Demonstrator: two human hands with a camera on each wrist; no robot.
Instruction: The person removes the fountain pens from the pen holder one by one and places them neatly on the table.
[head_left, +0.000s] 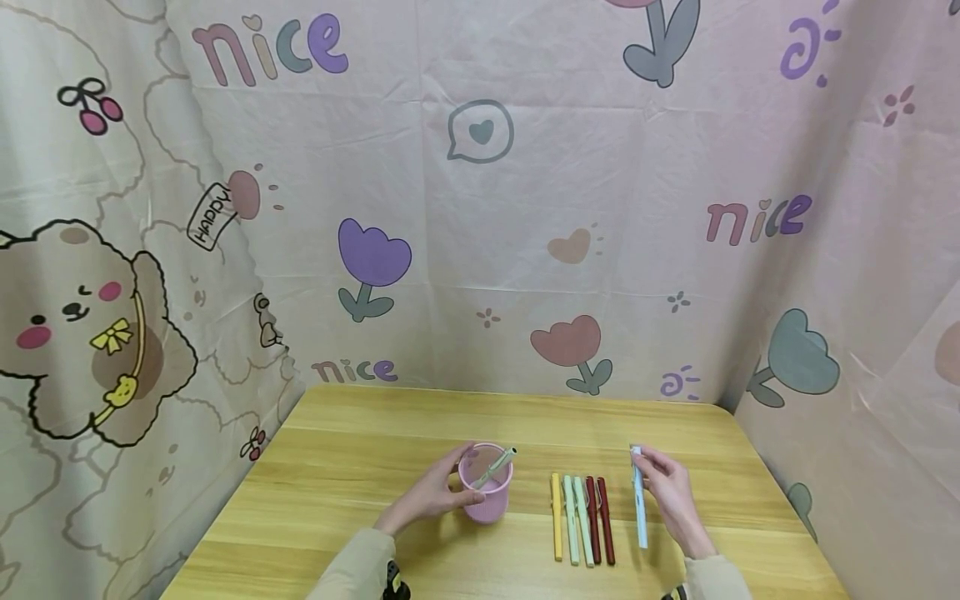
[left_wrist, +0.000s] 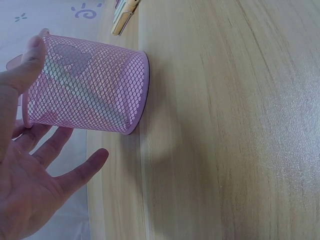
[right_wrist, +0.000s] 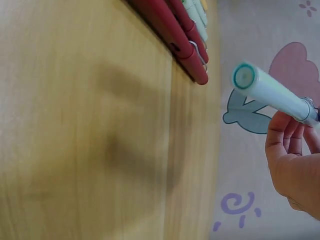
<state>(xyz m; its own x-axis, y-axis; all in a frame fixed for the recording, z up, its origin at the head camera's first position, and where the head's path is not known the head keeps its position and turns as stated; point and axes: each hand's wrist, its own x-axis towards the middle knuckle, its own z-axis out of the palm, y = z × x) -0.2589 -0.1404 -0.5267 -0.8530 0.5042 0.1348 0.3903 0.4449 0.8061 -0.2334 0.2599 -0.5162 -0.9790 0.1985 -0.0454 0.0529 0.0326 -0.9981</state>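
My left hand [head_left: 431,493] holds a pink mesh pen cup [head_left: 487,508] by its rim, thumb on the near side and fingers round the far side. The cup [left_wrist: 92,85] stands upright on the table. One light green pen [head_left: 495,467] leans inside it, its end sticking out above the rim. Over to the right, my right hand [head_left: 670,490] pinches a light blue pen [head_left: 641,515] near its far end. In the right wrist view this pen [right_wrist: 275,94] is raised off the table, one round end towards the camera.
Between the hands several pens lie side by side: a yellow pen [head_left: 557,518], light green pens [head_left: 572,521] and dark red pens [head_left: 606,523]. The wooden table [head_left: 420,417] ends at a printed cloth [head_left: 480,217] behind and at both sides.
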